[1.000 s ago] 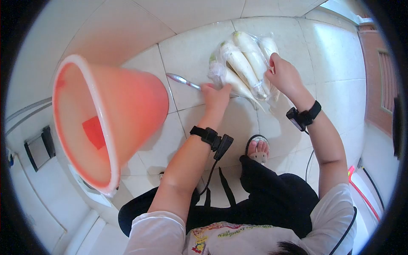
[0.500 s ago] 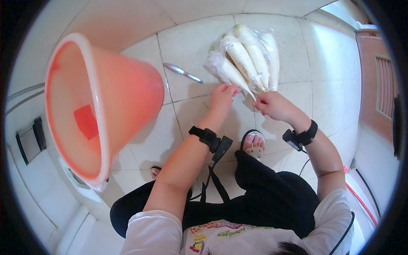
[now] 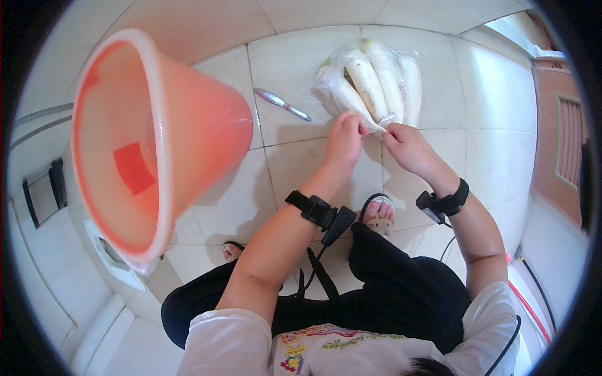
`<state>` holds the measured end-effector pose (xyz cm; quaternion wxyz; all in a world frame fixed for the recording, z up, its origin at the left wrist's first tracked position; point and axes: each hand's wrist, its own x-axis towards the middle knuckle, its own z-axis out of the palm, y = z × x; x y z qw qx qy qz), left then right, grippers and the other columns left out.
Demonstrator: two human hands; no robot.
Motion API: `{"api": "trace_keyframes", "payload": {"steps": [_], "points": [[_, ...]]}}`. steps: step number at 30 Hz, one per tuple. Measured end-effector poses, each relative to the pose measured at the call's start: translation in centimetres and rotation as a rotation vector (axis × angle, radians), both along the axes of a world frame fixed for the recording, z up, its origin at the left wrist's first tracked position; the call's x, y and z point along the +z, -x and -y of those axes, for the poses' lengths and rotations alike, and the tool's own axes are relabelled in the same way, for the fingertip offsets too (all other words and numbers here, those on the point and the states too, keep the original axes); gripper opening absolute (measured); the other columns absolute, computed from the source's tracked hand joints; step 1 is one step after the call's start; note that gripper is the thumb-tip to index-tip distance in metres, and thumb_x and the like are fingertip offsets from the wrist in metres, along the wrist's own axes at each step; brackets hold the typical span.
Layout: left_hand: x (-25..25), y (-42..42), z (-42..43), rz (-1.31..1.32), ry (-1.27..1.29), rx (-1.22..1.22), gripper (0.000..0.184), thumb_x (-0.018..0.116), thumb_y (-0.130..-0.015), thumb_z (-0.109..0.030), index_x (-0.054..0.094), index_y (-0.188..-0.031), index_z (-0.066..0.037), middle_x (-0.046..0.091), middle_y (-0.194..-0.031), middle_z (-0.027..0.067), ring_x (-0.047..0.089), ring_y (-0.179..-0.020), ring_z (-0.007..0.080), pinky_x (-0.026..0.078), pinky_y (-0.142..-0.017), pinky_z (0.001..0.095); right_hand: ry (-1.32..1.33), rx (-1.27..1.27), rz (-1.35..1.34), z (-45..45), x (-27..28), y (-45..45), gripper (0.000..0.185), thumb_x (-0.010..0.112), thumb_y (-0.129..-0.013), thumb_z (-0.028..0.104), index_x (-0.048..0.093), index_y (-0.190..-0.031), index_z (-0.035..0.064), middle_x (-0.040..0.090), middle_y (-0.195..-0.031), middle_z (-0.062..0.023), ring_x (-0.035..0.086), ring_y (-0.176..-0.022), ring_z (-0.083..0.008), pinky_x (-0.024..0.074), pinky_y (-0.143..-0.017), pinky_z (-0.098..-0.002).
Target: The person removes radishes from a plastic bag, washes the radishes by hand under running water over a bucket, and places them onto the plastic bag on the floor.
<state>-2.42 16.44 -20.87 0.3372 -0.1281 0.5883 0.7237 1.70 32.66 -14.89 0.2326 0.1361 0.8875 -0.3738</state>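
Several long white radishes lie together in a clear plastic bag on the tiled floor. At the bag's near end, my left hand is closed, its fingers gripping the bag beside the leftmost radish's tapered end. My right hand pinches close by, thumb and fingers together. A thin whitish strip stretches between both hands; whether it is only film or also the radish tip I cannot tell. To the left of the bag lies a silver-handled peeler or knife, touched by neither hand.
A large orange bucket lies tipped at left, its mouth facing left. My sandalled foot is planted below my hands. A brown louvred door is at right, with red and black hoses lower down.
My hands have moved slightly up and closer to the bag's near end. My left fingers have closed more tightly. The whole view has shifted a little; the radishes remain in the bag.
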Motion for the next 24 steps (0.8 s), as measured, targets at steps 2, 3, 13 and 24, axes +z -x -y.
{"api": "trace_keyframes", "payload": {"steps": [2,3,13,24], "points": [[0.8,0.3,-0.1,-0.010,-0.032,0.012,0.022,0.049,-0.099,-0.026,0.062,-0.094,-0.008,0.065,-0.085,0.0022,0.061,-0.084,0.0128,0.048,-0.072,0.0302,-0.024,0.089,0.041,-1.0,-0.6,0.2,0.036,0.052,-0.097,0.028,0.068,-0.092,-0.0039,0.068,-0.088,-0.0278,0.067,-0.084,-0.0450,0.0518,-0.078,-0.0504],[1.2,0.3,-0.4,-0.042,-0.002,-0.008,0.024,0.050,-0.100,-0.026,0.062,-0.091,-0.007,0.066,-0.085,0.0033,0.062,-0.085,0.0129,0.049,-0.072,0.0306,-0.052,0.174,0.083,-1.2,-0.7,0.4,0.037,0.053,-0.098,0.029,0.068,-0.094,-0.0036,0.068,-0.089,-0.0277,0.067,-0.086,-0.0449,0.0518,-0.079,-0.0508],[-8.8,6.7,8.5,-0.195,0.689,0.264,0.051,0.063,-0.093,-0.048,0.068,-0.081,0.002,0.068,-0.068,0.0127,0.065,-0.060,0.0241,0.051,-0.062,0.0377,-0.204,0.234,0.086,-1.1,2.2,2.8,0.040,0.058,-0.098,0.039,0.069,-0.091,0.0015,0.069,-0.083,-0.0228,0.067,-0.080,-0.0406,0.0525,-0.074,-0.0478],[-7.0,8.0,10.0,-0.123,0.757,-0.085,0.048,0.063,-0.088,-0.042,0.068,-0.066,0.001,0.063,-0.056,0.0122,0.061,-0.048,0.0242,0.048,-0.049,0.0409,-0.060,0.181,0.016,1.5,3.7,2.4,0.037,0.062,-0.096,0.037,0.064,-0.082,0.0028,0.067,-0.077,-0.0187,0.065,-0.073,-0.0376,0.0506,-0.068,-0.0459]]}}
